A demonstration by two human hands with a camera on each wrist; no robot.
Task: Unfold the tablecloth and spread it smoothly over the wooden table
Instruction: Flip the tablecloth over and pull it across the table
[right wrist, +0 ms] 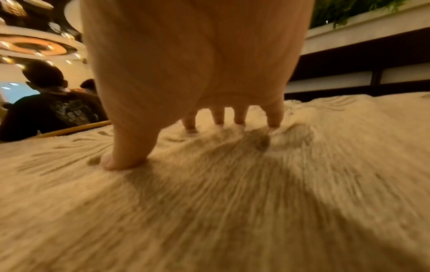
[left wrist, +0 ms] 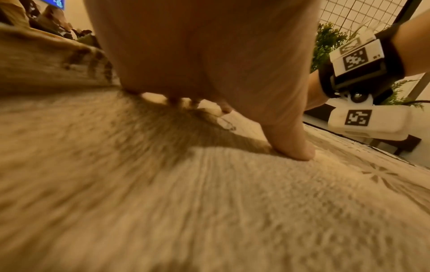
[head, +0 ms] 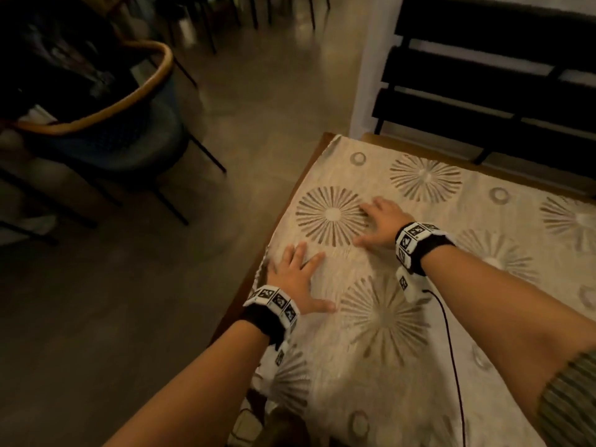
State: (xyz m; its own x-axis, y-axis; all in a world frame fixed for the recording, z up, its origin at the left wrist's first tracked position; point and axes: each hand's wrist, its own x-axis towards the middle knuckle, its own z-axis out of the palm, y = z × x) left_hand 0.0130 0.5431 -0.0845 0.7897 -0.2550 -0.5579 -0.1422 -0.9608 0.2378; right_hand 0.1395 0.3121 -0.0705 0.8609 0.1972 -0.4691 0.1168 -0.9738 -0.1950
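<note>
My left hand [head: 298, 279] lies flat, fingers spread, palm down on the tablecloth [head: 435, 317], gripping nothing. Just beyond it my right hand [head: 382, 225] presses likewise, fingers straight, on a sunburst motif. The cloth is directly beneath both palms and runs away to my right along the table's length. Its edge falls just left of my left hand, the nearer one, where the wooden table [head: 325, 139] shows as a bare strip. In my judgement the next stroke goes outward to that edge. The cloth is woven, matte and ribbed, beige with radial bursts and rings. Low ripples remain ahead of my right fingertips [right wrist: 274, 123].
</note>
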